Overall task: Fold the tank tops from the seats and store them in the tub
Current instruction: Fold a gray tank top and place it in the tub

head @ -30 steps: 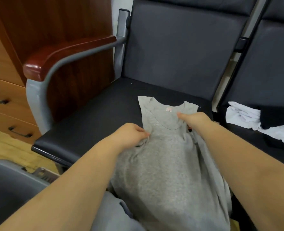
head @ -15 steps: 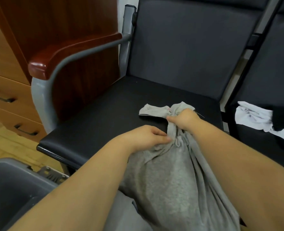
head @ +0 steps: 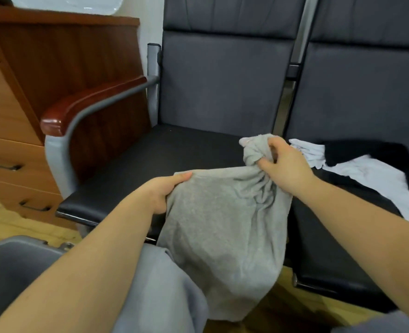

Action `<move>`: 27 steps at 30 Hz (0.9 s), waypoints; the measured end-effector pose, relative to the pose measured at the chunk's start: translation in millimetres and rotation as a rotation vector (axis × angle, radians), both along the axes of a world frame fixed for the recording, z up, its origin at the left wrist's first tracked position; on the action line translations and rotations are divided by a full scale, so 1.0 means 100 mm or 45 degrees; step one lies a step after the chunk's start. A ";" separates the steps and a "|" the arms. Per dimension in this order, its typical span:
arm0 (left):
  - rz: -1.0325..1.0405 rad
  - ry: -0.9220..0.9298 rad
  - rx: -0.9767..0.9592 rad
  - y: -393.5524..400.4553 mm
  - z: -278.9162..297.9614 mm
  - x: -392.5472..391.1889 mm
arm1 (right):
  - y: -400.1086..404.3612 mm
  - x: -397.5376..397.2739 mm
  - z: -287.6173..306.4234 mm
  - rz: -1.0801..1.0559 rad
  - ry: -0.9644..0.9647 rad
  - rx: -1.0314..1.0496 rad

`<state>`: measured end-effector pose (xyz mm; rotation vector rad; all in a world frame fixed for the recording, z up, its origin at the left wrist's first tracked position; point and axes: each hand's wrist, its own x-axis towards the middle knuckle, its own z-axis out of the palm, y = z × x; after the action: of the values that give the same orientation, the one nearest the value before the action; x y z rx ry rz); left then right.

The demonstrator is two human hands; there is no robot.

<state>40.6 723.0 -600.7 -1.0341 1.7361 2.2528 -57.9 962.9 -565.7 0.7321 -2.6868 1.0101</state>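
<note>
Since half a second ago, the gray tank top (head: 225, 227) has been lifted off the seat (head: 136, 164); hands now farther apart. Right hand (head: 286, 168) clenches the bunched strap end; left hand (head: 165, 189) grips the side edge. Fabric hangs past the seat's front edge. White and black clothes (head: 366, 169) lie on the right seat. Gray tub (head: 13, 260) at lower left.

grey tub (head: 11, 263) cut off at left edge, left hand (head: 165, 191) fingers hidden under tank top (head: 225, 227)
</note>
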 end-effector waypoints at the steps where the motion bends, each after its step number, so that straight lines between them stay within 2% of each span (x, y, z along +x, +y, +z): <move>1: 0.043 -0.012 0.005 0.04 0.01 0.04 | 0.05 0.15 0.00 0.099 0.250 0.138; 3: 0.092 -0.032 -0.003 0.09 0.04 0.13 | 0.15 0.41 -0.11 0.365 0.661 0.406; 4: 0.098 -0.045 -0.016 0.13 0.06 0.18 | 0.20 0.51 -0.21 0.480 0.747 0.548; 6: 0.100 -0.046 -0.052 0.21 0.11 0.27 | 0.30 0.63 -0.41 0.635 0.769 0.752; 9: 0.056 -0.004 -0.138 0.30 0.22 0.31 | 0.36 0.71 -0.59 0.589 0.529 0.960; 11: 0.022 0.000 -0.198 0.33 0.24 0.30 | 0.40 0.73 -0.59 0.495 0.417 0.911; 14: 0.012 -0.008 -0.268 0.23 0.20 0.34 | 0.48 0.66 -0.45 0.331 0.074 0.801; 19: 0.028 0.086 -0.242 0.02 0.23 0.44 | 0.66 0.45 -0.10 0.192 -0.392 0.975; 23: -0.010 0.147 -0.362 0.00 0.27 0.55 | 0.85 0.41 0.06 0.116 -0.516 1.136; 25: 0.003 0.182 -0.383 -0.04 0.28 0.63 | 0.99 0.40 0.10 0.088 -0.527 1.060; 27: 0.090 0.234 -0.312 -0.09 0.34 0.72 | 1.13 0.46 0.17 0.081 -0.619 0.747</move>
<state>113.0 714.0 -566.6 -0.9694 2.1275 2.2836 -12.2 1075.4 -548.5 0.7364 -3.4661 0.4303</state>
